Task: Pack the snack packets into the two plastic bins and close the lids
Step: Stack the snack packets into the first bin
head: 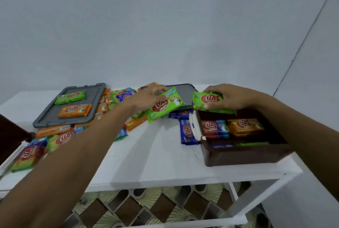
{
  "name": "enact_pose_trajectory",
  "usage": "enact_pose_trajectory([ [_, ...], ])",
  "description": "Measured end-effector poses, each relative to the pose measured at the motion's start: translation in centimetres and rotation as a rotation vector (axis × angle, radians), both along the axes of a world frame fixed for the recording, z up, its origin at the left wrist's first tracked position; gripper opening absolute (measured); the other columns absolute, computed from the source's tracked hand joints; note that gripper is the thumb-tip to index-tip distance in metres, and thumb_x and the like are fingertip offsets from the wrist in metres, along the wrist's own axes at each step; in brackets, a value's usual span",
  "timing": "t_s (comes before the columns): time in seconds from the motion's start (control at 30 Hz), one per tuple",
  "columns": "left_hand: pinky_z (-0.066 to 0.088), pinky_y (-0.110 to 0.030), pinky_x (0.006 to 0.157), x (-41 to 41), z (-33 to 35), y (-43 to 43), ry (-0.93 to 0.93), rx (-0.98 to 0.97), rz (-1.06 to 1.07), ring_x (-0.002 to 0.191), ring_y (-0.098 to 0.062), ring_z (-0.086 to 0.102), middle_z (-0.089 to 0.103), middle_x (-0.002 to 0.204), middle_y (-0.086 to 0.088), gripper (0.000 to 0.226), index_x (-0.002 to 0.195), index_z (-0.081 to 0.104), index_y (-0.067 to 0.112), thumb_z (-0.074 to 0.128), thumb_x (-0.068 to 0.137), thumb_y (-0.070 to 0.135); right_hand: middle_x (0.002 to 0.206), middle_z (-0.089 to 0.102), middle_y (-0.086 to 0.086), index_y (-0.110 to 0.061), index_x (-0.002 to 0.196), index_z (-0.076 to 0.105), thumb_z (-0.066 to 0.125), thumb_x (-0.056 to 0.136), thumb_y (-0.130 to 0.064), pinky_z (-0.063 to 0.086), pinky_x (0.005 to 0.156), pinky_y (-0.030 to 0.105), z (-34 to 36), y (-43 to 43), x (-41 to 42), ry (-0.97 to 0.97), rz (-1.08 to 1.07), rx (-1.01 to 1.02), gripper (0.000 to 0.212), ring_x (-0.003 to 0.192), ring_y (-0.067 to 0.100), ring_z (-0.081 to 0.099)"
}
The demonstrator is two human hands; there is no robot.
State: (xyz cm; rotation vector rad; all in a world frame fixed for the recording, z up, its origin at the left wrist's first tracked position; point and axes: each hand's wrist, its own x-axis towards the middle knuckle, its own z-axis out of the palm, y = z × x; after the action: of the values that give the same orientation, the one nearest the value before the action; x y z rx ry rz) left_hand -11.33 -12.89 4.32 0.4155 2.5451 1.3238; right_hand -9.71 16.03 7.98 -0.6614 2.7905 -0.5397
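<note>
Two green packets are in hand at once. The right hand [233, 97] pinches a green KUAT packet [211, 101], thumb under its near edge and fingers curled over the top, directly above the far wall of the brown bin [247, 156]. The left hand [150, 97] grips a second green packet [165, 106] with its fingers curled round the far end, held off the white table [156, 154] just left of the bin.

The right-hand packet probably belongs in the bin's far row, behind the orange packet [244, 127]. It should go down flat and square with the rows already there, so nothing rides above the rim and stops the lid. The left-hand packet can then cross over the white latch [194, 127] on the bin's left wall, lifted clear so it does not snag.

The far row of the bin is hidden under the right hand and its packet, so the free room there cannot be judged. A grey lid [185, 94] behind the bin's far left corner is partly covered. Another grey lid [45, 117], well left of the bin, carries two packets. The loose packet heap [117, 97] between them is too blurred to count. A dark shape [11, 136] at the frame edge, farthest left of the bin, may be the second bin; it is cut off.
</note>
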Motion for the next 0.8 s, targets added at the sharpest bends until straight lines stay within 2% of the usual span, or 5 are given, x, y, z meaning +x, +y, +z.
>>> enact_pose_trajectory([
  [0.2,0.052,-0.021,0.074,-0.6,3.0,10.2,0.134,-0.182,-0.295,0.085,-0.006,0.065,0.066,0.105,0.004,0.022,0.118,0.053,0.016,0.05,0.1,0.029,0.106,0.068,-0.009,-0.03,0.115,0.06,0.072,0.075,-0.054,0.054,0.078,0.024,-1.3,10.1,0.0,-0.229,-0.021,0.061,0.048,0.088,0.007,0.068],
  [0.4,0.046,-0.029,0.071,-0.6,-0.5,19.0,0.018,-0.566,-0.586,0.084,-0.016,0.059,0.063,0.094,0.004,0.011,0.106,0.057,0.016,0.052,0.099,0.025,0.12,0.06,-0.008,-0.031,0.129,0.053,0.074,0.077,-0.053,0.051,0.089,0.028,-5.1,13.3,-0.1,-0.317,0.09,0.382,0.06,0.102,0.012,0.059],
  [0.6,0.046,-0.038,0.095,0.1,-5.6,21.6,-0.001,-0.967,-0.704,0.105,-0.024,0.057,0.062,0.122,-0.006,0.031,0.126,0.061,0.013,0.052,0.096,0.018,0.133,0.054,-0.002,-0.024,0.136,0.054,0.056,0.096,-0.029,0.038,0.1,0.031,-7.7,14.1,-0.4,-0.354,0.288,0.592,0.04,0.112,0.013,0.048],
  [0.7,0.039,-0.025,0.091,0.1,-5.5,21.4,0.001,-0.958,-0.732,0.111,-0.02,0.056,0.062,0.127,-0.001,0.034,0.129,0.061,0.016,0.054,0.096,0.018,0.135,0.055,0.0,-0.022,0.137,0.054,0.051,0.099,-0.019,0.038,0.107,0.035,-7.8,14.6,-0.7,-0.338,0.335,0.573,0.038,0.121,0.019,0.05],
  [0.8,0.04,-0.028,0.098,-0.2,-5.6,21.4,-0.041,-0.952,-0.721,0.114,-0.017,0.054,0.059,0.131,0.002,0.035,0.13,0.061,0.02,0.053,0.095,0.018,0.137,0.054,-0.001,-0.021,0.137,0.053,0.047,0.099,-0.015,0.038,0.105,0.032,-7.9,15.0,-1.1,-0.344,0.377,0.56,0.039,0.122,0.018,0.049],
])
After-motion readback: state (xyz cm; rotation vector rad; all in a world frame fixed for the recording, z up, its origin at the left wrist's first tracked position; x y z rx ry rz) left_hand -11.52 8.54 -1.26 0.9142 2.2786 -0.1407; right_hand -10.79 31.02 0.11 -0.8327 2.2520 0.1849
